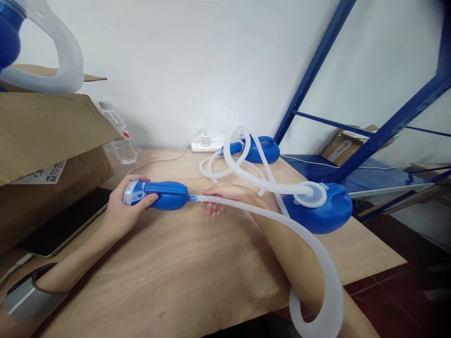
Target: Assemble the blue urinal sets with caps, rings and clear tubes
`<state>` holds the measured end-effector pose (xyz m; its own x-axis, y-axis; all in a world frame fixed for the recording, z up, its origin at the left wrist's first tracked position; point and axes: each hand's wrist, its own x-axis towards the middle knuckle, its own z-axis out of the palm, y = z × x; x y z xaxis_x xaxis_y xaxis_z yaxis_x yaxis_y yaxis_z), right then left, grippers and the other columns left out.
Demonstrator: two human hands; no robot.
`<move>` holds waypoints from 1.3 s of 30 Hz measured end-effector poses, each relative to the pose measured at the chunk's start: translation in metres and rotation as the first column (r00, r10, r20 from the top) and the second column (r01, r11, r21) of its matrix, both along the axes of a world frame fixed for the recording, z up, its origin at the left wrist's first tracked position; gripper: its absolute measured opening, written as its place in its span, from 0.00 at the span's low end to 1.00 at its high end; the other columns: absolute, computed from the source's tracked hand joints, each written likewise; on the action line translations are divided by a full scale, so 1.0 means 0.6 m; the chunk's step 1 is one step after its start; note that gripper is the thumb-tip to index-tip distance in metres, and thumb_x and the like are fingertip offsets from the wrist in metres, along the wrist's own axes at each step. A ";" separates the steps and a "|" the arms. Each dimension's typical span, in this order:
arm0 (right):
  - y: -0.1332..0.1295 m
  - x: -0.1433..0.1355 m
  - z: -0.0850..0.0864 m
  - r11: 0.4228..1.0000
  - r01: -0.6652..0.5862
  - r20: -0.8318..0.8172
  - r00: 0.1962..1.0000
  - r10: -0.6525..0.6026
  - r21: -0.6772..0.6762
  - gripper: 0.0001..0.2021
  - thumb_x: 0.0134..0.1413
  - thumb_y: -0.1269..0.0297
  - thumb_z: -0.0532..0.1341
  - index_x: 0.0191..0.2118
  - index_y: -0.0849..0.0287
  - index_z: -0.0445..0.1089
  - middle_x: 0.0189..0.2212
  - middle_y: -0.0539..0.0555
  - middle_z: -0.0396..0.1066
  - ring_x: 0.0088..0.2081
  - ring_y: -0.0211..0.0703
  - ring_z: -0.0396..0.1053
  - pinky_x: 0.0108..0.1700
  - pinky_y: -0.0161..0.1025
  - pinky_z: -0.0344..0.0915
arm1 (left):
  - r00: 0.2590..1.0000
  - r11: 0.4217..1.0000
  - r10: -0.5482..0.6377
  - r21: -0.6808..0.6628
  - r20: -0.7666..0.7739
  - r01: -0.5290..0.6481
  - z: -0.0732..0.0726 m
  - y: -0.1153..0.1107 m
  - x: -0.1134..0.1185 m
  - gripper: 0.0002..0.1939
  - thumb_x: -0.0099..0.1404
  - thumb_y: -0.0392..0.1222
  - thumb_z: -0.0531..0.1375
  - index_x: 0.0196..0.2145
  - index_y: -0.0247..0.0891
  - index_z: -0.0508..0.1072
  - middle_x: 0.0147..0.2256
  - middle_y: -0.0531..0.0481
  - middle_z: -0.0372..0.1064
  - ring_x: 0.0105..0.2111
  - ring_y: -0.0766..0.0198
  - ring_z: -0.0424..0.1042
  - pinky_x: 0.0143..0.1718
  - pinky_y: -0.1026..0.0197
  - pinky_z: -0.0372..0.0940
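Note:
My left hand [125,206] is wrapped round the capped end of a small blue bottle [171,195], which lies level above the wooden table. A translucent hose [260,211] runs from the bottle's narrow tip to the right, over my right forearm, and loops down past the table edge. Palm up, my right hand [221,195] is under the hose near the tip, its fingers spread a little and not closed on it. To the right rests a larger blue container [329,211] with a white cap and a hose attached. Another blue container [264,149] lies farther back with coiled hose beside it.
Cardboard boxes [45,126] stand at the left, with a blue piece and thick hose on top. A dark tablet [66,225] and a water bottle [121,136] are nearby. A power strip [206,147] lies by the wall; blue shelving [317,56] rises at right.

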<state>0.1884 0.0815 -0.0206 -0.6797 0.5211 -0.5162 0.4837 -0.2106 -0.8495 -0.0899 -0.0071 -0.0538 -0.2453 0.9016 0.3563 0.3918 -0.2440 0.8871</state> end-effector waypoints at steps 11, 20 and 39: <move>-0.004 0.003 -0.005 0.970 0.226 -0.209 0.957 -0.204 0.087 0.09 0.66 0.66 0.63 0.34 0.61 0.78 0.31 0.52 0.78 0.30 0.34 0.74 0.36 0.30 0.73 | 0.999 1.000 0.005 -0.002 -0.036 -0.005 0.007 -0.004 0.007 0.25 0.54 0.55 0.71 0.43 0.40 0.71 0.37 0.53 0.71 0.27 0.66 0.69 0.27 0.63 0.70; -0.022 0.037 0.022 0.949 0.182 -0.160 0.977 -0.144 0.259 0.08 0.60 0.62 0.68 0.32 0.60 0.78 0.31 0.50 0.75 0.32 0.34 0.68 0.33 0.31 0.62 | 0.997 1.000 0.006 -0.019 -0.080 -0.007 0.005 -0.005 0.004 0.24 0.56 0.55 0.70 0.44 0.40 0.71 0.39 0.52 0.71 0.32 0.62 0.69 0.33 0.61 0.68; -0.014 0.010 0.019 0.870 0.179 -0.111 0.983 -0.144 0.460 0.09 0.58 0.59 0.69 0.33 0.59 0.81 0.30 0.53 0.79 0.32 0.38 0.72 0.35 0.35 0.67 | 0.990 0.997 0.013 0.082 -0.138 -0.002 -0.010 -0.005 0.005 0.24 0.55 0.57 0.68 0.44 0.44 0.69 0.40 0.52 0.72 0.33 0.59 0.72 0.36 0.56 0.69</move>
<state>0.1944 0.0733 -0.0089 -0.5910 0.7945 -0.1397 0.4123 0.1486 -0.8989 -0.0871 -0.0099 -0.0599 -0.1951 0.8666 0.4593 0.5112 -0.3098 0.8017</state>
